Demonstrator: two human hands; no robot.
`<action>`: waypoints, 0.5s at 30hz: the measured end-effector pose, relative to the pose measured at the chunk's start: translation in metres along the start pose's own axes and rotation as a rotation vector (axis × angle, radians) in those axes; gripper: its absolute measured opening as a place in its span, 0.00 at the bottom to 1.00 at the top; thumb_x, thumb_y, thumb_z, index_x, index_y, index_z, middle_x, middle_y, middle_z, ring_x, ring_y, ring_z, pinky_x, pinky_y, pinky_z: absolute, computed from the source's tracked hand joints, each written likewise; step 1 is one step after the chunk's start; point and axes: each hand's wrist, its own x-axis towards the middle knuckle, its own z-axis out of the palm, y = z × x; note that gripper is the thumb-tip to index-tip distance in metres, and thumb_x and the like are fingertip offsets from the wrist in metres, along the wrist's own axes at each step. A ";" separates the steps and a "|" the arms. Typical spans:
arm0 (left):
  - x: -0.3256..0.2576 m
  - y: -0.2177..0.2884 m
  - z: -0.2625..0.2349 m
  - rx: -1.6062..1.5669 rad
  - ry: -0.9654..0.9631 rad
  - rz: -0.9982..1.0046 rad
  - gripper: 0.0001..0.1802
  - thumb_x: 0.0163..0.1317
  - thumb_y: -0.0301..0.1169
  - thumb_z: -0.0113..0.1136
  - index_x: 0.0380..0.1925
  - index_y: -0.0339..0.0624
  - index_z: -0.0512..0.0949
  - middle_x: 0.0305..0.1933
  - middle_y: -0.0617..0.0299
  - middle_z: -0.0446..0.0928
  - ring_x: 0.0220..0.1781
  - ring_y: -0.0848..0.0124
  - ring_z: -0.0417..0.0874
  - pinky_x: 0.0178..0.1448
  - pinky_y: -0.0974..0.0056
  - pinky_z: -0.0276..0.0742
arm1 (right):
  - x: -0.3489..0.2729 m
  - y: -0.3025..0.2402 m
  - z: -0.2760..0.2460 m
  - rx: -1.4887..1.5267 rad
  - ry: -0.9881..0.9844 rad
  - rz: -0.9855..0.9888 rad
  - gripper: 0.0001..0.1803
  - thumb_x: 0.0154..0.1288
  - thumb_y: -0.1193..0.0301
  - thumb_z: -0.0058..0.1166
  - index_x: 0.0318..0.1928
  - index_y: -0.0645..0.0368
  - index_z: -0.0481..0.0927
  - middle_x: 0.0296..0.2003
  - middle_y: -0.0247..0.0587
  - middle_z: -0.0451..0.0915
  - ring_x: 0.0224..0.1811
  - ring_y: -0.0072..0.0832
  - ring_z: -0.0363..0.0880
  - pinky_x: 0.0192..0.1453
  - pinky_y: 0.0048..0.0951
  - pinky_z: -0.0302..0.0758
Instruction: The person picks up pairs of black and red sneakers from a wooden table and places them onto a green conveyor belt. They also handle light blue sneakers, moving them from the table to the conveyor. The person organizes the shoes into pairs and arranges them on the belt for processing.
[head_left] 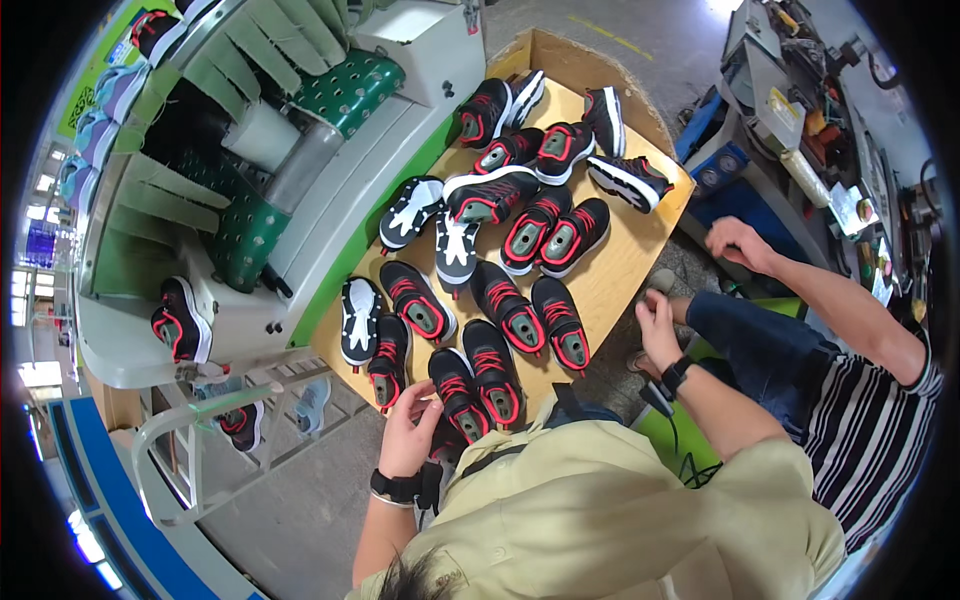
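Observation:
Several black and red sports shoes [500, 300] lie loose on a wooden table [620, 270], some sole up. My left hand [408, 432], with a black watch on the wrist, is at the table's near edge and closes around a black and red shoe [443, 440] that it partly hides. Just beyond it lie two more shoes [388, 362] [460, 395]. My right hand [655, 322], also with a black wrist strap, hovers off the table's right edge with curled fingers. What it holds, if anything, is hidden.
A person in a striped shirt and jeans [850, 400] sits at the right, one hand [738, 240] raised near a blue machine [730, 170]. A white and green conveyor machine [300, 170] runs along the table's left, with a shoe [180, 320] on it.

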 end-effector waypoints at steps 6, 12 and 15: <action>0.001 0.008 0.004 -0.032 0.004 0.005 0.22 0.73 0.27 0.61 0.64 0.34 0.73 0.60 0.53 0.80 0.56 0.67 0.84 0.62 0.63 0.80 | 0.184 -0.055 -0.017 0.337 0.496 0.095 0.38 0.78 0.49 0.51 0.76 0.63 0.63 0.72 0.64 0.66 0.73 0.51 0.68 0.76 0.43 0.64; 0.017 0.003 -0.008 -0.018 -0.054 0.048 0.22 0.73 0.29 0.61 0.64 0.34 0.73 0.60 0.53 0.80 0.59 0.66 0.82 0.63 0.62 0.78 | 0.295 0.035 -0.063 0.448 0.300 0.371 0.53 0.52 0.39 0.75 0.65 0.68 0.74 0.53 0.56 0.82 0.52 0.50 0.84 0.61 0.45 0.81; -0.001 0.006 -0.010 0.006 0.026 -0.061 0.21 0.73 0.29 0.61 0.63 0.34 0.75 0.59 0.54 0.81 0.59 0.68 0.82 0.63 0.63 0.78 | 0.211 -0.085 -0.037 0.626 0.044 0.460 0.47 0.57 0.49 0.77 0.66 0.60 0.64 0.42 0.49 0.82 0.42 0.33 0.84 0.42 0.35 0.82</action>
